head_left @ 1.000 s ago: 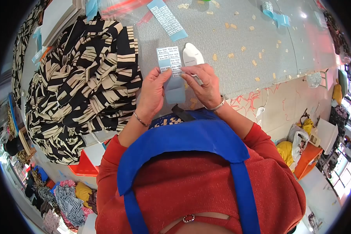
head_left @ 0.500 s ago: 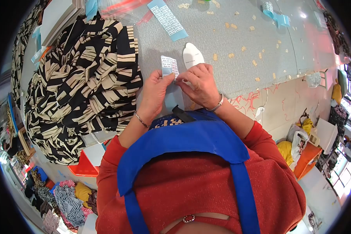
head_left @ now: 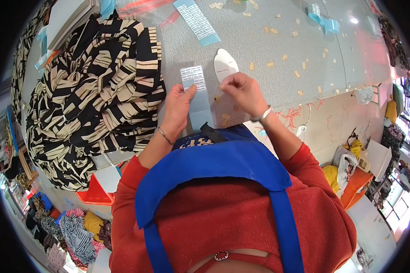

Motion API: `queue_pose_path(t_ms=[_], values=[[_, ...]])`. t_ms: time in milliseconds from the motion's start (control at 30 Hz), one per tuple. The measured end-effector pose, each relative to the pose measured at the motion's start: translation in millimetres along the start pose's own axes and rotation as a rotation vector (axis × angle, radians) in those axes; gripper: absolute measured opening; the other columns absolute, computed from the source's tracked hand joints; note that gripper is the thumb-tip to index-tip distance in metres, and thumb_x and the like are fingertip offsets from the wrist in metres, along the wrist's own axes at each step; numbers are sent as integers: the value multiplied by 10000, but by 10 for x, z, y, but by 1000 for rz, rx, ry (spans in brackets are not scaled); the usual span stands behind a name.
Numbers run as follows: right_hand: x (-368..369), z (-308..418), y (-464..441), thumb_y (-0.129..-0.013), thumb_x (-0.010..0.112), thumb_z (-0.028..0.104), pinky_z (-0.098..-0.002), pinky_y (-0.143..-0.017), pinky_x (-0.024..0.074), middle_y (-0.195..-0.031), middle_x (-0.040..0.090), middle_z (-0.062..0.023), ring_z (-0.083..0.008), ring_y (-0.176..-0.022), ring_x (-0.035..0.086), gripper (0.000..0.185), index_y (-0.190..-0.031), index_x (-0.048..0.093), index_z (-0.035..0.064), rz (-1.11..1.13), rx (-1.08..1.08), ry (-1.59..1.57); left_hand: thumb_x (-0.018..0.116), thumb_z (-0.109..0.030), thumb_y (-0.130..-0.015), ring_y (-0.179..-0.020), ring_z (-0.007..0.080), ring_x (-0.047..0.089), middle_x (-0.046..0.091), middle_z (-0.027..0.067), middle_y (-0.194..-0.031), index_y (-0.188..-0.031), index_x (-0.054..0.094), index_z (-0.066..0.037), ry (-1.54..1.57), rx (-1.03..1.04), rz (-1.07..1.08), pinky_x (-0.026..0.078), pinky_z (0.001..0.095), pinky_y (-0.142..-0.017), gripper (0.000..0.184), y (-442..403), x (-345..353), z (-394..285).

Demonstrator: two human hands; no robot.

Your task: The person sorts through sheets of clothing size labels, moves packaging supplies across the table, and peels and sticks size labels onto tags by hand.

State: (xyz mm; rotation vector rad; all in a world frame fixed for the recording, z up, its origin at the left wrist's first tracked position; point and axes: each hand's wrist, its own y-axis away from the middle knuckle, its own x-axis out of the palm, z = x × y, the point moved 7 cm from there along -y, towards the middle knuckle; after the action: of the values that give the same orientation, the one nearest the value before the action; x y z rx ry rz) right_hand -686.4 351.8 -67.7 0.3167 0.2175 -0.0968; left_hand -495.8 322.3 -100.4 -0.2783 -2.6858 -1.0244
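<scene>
My left hand (head_left: 178, 103) pinches a strip of stickers (head_left: 197, 103), light blue backing with small printed white labels at its far end. The thumb lies on top of the strip, which runs down toward my apron. To its right, my right hand (head_left: 244, 93) is raised with thumb and fingertips pinched together; whatever is between them is too small to make out. Just beyond those fingertips a white oval hang tag (head_left: 224, 63) with small print lies on the table, partly behind the hand.
A heap of black-and-beige patterned fabric (head_left: 95, 91) covers the table's left side. Another sticker sheet (head_left: 197, 22) lies farther back, and a curled blue strip (head_left: 323, 20) at the back right. Small tan labels (head_left: 284, 57) are scattered across the grey tabletop (head_left: 259, 45). A stack of white cards (head_left: 70, 22) stands back left.
My right hand has come away from the sticker strip, moving right to beside the hang tag. My left hand still holds the strip, which now shows more of its length.
</scene>
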Motion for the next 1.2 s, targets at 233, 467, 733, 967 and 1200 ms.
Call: queue_pose_path(t_ms=[233, 467, 733, 967, 1200], values=[[-146, -112, -354, -749, 697, 241, -369, -743, 431, -802, 678, -61, -214, -755, 636, 155, -801, 709, 96, 63, 66, 472, 646, -134, -882, -827, 100, 595, 638, 65, -942, -1030, 548, 8, 42, 6, -39, 482, 235, -749, 227, -16, -151, 20], [-30, -21, -441, -730, 701, 263, -399, -762, 332, -798, 664, 2, -212, -820, 591, 98, -775, 703, 176, 22, -100, 847, 645, -125, -881, -825, 106, 603, 639, 68, -949, -1029, 550, 6, 66, 18, -50, 491, 243, -753, 219, 9, -214, 50], [-15, 245, -464, -674, 769, 229, -440, -878, 376, -1069, 516, -104, -283, -1005, 529, 632, -1244, 496, 240, 32, -191, 970, 644, -127, -882, -818, 107, 605, 639, 72, -948, -1027, 543, 9, 83, -16, -64, 495, 243, -744, 224, 44, -210, 95], [22, 221, -617, -658, 779, 232, -432, -899, 363, -1106, 490, -94, -294, -1102, 458, 619, -1208, 499, 202, 112, -244, 1001, 641, -123, -883, -826, 109, 605, 636, 72, -954, -1025, 536, 13, 93, -31, -54, 494, 237, -752, 223, 51, -189, 84], [-327, 120, -535, -704, 733, 146, -356, -772, 414, -820, 595, -71, -219, -795, 575, 388, -1058, 580, 109, -50, -204, 556, 621, -113, -894, -831, 116, 614, 633, 68, -965, -1037, 538, -1, 123, -26, -70, 516, 256, -738, 200, 59, -180, 8]])
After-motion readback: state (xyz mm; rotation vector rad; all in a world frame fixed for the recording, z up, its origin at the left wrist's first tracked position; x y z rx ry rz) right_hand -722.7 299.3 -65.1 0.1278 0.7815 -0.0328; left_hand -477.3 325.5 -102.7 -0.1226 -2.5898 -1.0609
